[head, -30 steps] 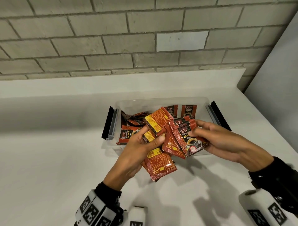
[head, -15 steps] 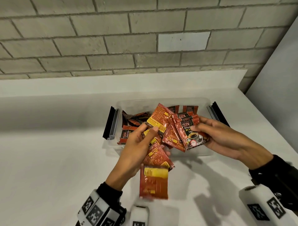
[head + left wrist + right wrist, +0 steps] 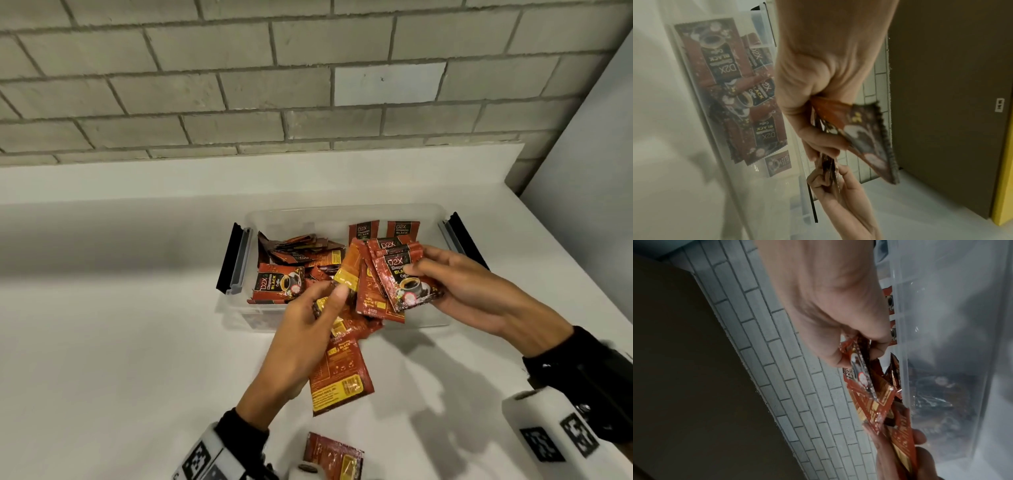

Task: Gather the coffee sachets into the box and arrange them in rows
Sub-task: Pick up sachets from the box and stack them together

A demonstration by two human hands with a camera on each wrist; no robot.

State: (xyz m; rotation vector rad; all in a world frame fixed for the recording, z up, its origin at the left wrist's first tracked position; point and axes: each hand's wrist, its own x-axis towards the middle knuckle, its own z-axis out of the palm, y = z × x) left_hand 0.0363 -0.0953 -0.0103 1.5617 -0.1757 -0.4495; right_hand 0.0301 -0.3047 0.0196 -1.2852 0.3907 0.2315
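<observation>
Clear plastic box (image 3: pixel 424 214): on the white table (image 3: pixel 102 342), near the brick wall (image 3: pixel 239 85); black latch (image 3: pixel 228 260) at its left end, another (image 3: pixel 467 243) at its right end.

Sachets in box (image 3: pixel 277 282): a loose, unsorted pile at the left end, several overlapping and tilted; two more (image 3: pixel 383 230) upright against the far wall, side by side.

Right hand (image 3: pixel 469 291): over the box's near right part, fingers (image 3: pixel 416 274) and thumb curled round a fanned bunch of sachets (image 3: pixel 399 277), printed fronts up.

Left hand (image 3: pixel 308 325): at the box's near wall, thumb and fingers pinching further sachets (image 3: pixel 347 279) that overlap the right hand's bunch; exact count hidden by overlap. It blocks the view of the box's near middle.

Hanging sachet (image 3: pixel 339 373): below the left hand, in front of the box, back side up.

Stray sachet (image 3: pixel 334 457): on the table at the near edge, well apart from the box, between the wrist cameras.

Dark door (image 3: pixel 951 97): right of the table, in the left wrist view.
</observation>
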